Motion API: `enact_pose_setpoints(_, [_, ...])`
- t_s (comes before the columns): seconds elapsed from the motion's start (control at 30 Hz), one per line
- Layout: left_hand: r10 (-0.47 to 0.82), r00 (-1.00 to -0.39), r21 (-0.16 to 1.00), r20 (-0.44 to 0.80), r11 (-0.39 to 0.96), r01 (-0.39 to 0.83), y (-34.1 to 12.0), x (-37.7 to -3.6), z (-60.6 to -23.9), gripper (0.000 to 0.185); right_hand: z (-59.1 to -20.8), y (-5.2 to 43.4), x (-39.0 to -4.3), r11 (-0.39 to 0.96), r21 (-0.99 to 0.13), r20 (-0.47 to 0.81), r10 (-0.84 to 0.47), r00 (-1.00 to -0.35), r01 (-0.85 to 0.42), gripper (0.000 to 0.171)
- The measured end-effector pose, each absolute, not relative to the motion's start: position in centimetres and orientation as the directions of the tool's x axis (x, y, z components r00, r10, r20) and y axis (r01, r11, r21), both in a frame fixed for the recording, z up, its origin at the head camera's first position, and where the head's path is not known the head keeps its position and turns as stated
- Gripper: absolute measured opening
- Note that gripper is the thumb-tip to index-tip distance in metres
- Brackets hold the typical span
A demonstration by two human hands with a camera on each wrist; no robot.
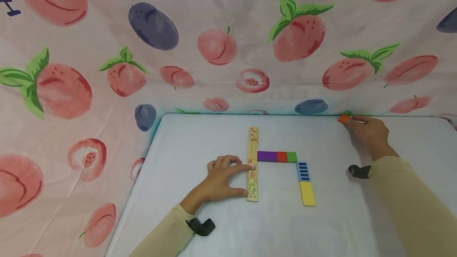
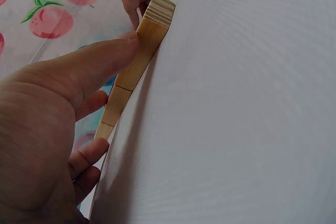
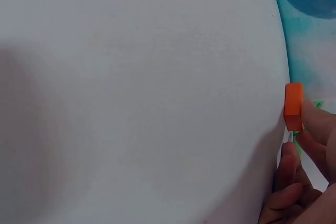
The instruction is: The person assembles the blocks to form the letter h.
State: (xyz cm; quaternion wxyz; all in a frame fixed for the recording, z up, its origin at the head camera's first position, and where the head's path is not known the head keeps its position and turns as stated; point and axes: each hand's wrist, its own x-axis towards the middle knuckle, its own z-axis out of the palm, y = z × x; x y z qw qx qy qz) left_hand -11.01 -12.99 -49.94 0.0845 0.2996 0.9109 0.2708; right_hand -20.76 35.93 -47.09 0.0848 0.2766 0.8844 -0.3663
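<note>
My left hand [image 1: 223, 179] lies beside an upright row of pale wooden blocks [image 1: 253, 148] with printed pictures. Its thumb and index finger are spread, touching the row's near half along the left side; the thumb tip presses the wooden side in the left wrist view. From that row a purple block [image 1: 267, 156], a red block [image 1: 281, 157] and a green block [image 1: 291, 157] run to the right. Below them come a blue block [image 1: 304, 171] with dark bars and a yellow block [image 1: 307, 193]. Near the table's far edge, my right hand [image 1: 369, 132] pinches an orange block [image 3: 294, 106] between thumb and fingers.
The white table [image 1: 200, 134] has a rounded far edge. Behind it and at the left hangs a pink cloth [image 1: 214, 11] printed with peaches and dark blue fruit. A black wrist piece [image 1: 201, 226] sticks out at the left cuff, another black piece [image 1: 358, 171] at the right.
</note>
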Motion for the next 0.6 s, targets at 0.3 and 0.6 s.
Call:
enact_pose_setpoints(0.3, [0.593,-0.805,0.541,0.000,0.677,0.499,-12.9,-11.0,-50.0,0.067,-47.0,35.4,-20.6,0.610,-0.604,-0.275,0.444,-0.853,0.513,0.067])
enact_pose_setpoints(0.6, [0.589,-0.808,0.536,0.001,0.682,0.497,-13.0,-11.1,-50.1,0.067,-47.0,34.7,-20.1,0.679,-0.651,-0.169,0.306,-0.937,0.340,0.050])
